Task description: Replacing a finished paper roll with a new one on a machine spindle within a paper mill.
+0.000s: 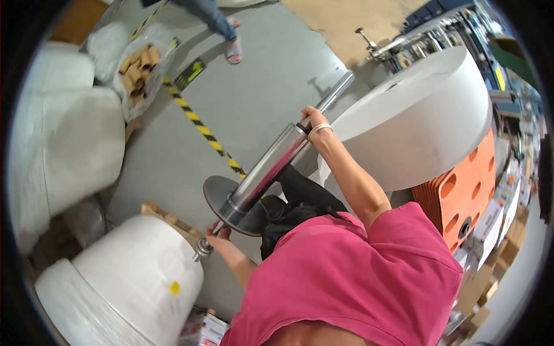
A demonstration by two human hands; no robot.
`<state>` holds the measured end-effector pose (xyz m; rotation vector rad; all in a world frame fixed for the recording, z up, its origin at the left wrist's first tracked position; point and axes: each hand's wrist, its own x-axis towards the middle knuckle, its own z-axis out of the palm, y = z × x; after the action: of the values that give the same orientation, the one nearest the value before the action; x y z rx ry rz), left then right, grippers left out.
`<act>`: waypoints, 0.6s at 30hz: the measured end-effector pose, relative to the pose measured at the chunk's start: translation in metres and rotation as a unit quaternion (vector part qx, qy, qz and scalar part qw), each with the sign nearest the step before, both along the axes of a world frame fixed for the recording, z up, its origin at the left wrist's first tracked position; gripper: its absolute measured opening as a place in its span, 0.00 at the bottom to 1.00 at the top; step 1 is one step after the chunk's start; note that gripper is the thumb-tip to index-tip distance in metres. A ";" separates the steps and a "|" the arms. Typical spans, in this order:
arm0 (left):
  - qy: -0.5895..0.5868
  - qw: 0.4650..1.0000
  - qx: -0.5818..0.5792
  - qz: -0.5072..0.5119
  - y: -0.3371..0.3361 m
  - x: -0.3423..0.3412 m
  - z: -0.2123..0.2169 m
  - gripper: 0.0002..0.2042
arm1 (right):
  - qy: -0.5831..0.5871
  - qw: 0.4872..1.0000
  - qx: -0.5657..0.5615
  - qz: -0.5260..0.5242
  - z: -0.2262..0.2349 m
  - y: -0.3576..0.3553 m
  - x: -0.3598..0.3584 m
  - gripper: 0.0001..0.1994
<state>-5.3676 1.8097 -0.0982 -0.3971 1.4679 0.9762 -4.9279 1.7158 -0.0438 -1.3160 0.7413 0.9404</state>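
A long shiny metal roll shaft lies slantwise across my front. It has a thick polished core and a round grey flange disc near its lower left end. My right hand, with a white band at the wrist, is wrapped round the thin rod just beyond the thick core. Below the disc, my left hand grips the other end, close to a stepped metal fitting. Right of the shaft, a huge white paper roll stands with its side face partly turned up.
Orange slabs with oval holes stand below the big roll. Machinery fills the upper right. Wrapped white rolls stand at left, near a bag of cardboard tubes. Striped tape crosses the floor; another person's leg shows beyond.
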 end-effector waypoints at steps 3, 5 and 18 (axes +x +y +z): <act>0.014 0.998 -0.001 -0.055 0.065 0.072 0.005 0.09 | -0.026 0.997 0.009 -0.072 0.013 0.009 0.046 0.08; -0.003 0.993 0.023 -0.118 0.110 0.097 -0.018 0.10 | -0.036 0.993 0.006 -0.116 0.019 0.015 0.073 0.09; -0.038 0.955 0.046 -0.290 0.272 0.398 -0.027 0.12 | -0.029 0.919 0.076 -0.387 -0.031 -0.017 0.176 0.10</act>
<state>-4.9699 2.0820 -0.1256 0.0718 1.3486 0.5447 -4.7518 1.6987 -0.0749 -0.7894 1.0124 0.3048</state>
